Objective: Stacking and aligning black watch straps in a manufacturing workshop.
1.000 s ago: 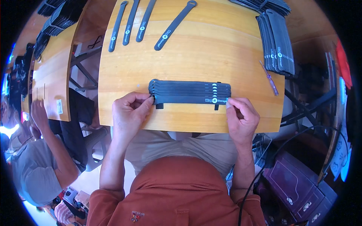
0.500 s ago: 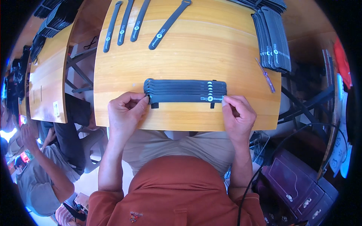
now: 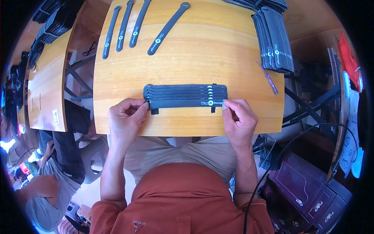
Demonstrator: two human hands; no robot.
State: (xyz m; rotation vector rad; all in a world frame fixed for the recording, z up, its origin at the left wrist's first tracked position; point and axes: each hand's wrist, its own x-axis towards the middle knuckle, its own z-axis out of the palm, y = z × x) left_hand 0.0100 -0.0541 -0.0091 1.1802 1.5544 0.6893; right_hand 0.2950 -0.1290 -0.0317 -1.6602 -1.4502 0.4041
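A fanned stack of several black straps (image 3: 177, 93) lies crosswise on the wooden table in front of me, their rounded ends at the left and white printing near the right. My left hand (image 3: 126, 117) pinches the left end of the nearest strap (image 3: 175, 103) between thumb and fingers. At the other end of that strap, my right hand (image 3: 240, 120) has its fingertips closed on the right tip. Two short black tabs stick out under the stack's near edge, one a left tab (image 3: 155, 111) and one a right tab (image 3: 213, 110).
Several loose straps (image 3: 139, 25) lie apart at the far left of the table (image 3: 202, 50). A thick strap bundle (image 3: 281, 43) sits at the far right, with a purple-handled screwdriver (image 3: 269, 82) nearer. Left, another person (image 3: 50, 191) sits by a second table (image 3: 46, 93).
The whole view has shifted slightly, while both hands keep the same hold on the strap. At the left, the other person's raised arm has moved down.
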